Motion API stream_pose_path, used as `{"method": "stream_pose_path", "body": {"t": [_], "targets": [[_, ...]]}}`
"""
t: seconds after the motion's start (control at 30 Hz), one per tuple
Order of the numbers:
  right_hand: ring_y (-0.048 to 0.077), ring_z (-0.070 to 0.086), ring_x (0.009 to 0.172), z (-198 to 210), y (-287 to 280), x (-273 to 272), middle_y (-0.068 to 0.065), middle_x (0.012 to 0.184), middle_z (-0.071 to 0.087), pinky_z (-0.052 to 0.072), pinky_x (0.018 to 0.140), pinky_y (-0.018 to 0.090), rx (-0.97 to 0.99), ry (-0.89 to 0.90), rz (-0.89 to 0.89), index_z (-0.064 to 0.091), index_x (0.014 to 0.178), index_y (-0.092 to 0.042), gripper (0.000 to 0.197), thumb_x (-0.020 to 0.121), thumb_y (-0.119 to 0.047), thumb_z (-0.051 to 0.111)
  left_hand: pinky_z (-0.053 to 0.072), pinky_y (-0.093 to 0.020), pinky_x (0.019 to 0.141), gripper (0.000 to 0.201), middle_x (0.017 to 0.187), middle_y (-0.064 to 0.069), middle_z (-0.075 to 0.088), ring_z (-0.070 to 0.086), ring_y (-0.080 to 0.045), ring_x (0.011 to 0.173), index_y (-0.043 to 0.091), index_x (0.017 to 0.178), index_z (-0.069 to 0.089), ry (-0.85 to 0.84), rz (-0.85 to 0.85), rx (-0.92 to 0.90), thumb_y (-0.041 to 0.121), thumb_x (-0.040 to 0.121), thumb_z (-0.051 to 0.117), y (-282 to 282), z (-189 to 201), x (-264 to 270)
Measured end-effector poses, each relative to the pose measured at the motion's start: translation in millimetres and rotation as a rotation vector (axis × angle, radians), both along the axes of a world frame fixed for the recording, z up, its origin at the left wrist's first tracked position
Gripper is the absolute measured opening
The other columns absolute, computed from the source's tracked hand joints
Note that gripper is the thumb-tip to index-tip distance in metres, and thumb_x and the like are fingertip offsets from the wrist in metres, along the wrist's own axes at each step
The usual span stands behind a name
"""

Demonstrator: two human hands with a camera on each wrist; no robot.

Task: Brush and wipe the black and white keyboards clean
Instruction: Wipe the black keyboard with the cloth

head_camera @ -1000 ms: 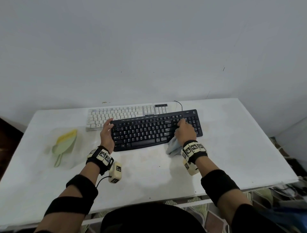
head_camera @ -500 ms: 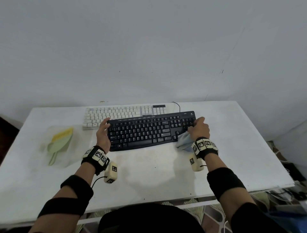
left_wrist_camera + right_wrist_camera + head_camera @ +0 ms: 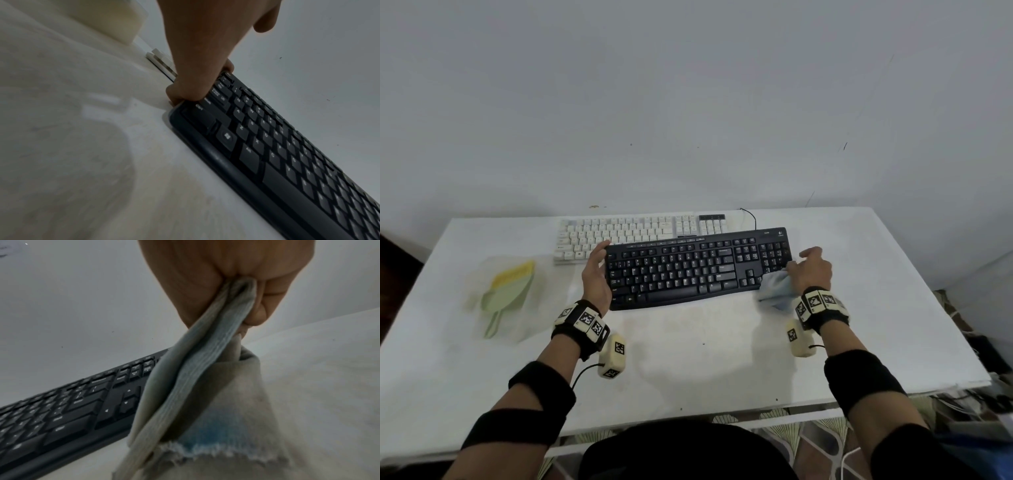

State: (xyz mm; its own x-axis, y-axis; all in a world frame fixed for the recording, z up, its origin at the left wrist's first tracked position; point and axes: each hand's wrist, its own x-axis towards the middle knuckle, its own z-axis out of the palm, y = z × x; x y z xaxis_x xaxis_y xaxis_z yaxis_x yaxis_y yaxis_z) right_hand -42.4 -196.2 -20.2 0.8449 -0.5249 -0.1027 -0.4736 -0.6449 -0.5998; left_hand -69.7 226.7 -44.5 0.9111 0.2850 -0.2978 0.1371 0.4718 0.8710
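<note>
L hand is gripping the left end of the black keyboard, thumb over the top corner. R hand is clutching a bunched blue cloth at its right end. White keyboard is sitting behind, partly overlapped, on the table.

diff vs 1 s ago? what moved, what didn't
The right hand, gripping the cloth, swept rightward along the black keyboard: from over the keys left of the numpad to just past its right end, so the cloth now hangs at the right front corner. The left hand still holds the keyboard's left end. The white keyboard and the brush have not moved on the table.
</note>
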Motion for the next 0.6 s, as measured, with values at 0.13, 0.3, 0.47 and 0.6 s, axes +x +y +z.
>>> {"method": "stream_pose_path", "body": {"t": [0.13,0.3,0.47,0.6], "targets": [[0.030,0.063,0.098,1,-6,0,0.015,0.108,0.068,0.049,0.084,0.034,0.070,-0.048,0.050,0.057,0.119,-0.010,0.035,0.088,-0.020,0.070,0.041,-0.056,0.115,0.036,0.131,-0.005,0.062,0.058,-0.024,0.119,0.030,0.112,0.072,0.015,-0.006,-0.016,0.037,0.078,0.066,-1,1,1],[0.025,0.060,0.092,-3,15,-1,0.007,0.100,0.064,0.052,0.085,0.037,0.054,-0.061,0.214,0.054,0.119,-0.014,0.035,0.089,-0.021,0.070,0.039,-0.058,0.116,0.033,0.127,-0.005,0.063,0.058,-0.023,0.116,0.031,0.109,0.073,0.018,-0.011,-0.035,0.035,0.077,0.067,-1,0,3],[0.039,0.063,0.098,-1,-1,-4,0.019,0.104,0.067,0.052,0.080,0.042,-0.017,-0.041,0.015,0.047,0.119,-0.010,0.033,0.091,-0.015,0.064,0.039,-0.058,0.116,0.036,0.126,-0.004,0.062,0.056,-0.024,0.117,0.030,0.110,0.072,0.020,-0.019,-0.039,0.036,0.075,0.067,-1,1,2],[0.031,0.062,0.090,1,1,-6,0.011,0.097,0.066,0.051,0.079,0.038,-0.021,-0.072,0.148,0.048,0.119,-0.010,0.035,0.091,-0.017,0.066,0.037,-0.058,0.118,0.035,0.131,-0.004,0.062,0.055,-0.026,0.123,0.033,0.107,0.075,0.018,-0.012,-0.038,0.038,0.073,0.071,2,-3,3]]}}
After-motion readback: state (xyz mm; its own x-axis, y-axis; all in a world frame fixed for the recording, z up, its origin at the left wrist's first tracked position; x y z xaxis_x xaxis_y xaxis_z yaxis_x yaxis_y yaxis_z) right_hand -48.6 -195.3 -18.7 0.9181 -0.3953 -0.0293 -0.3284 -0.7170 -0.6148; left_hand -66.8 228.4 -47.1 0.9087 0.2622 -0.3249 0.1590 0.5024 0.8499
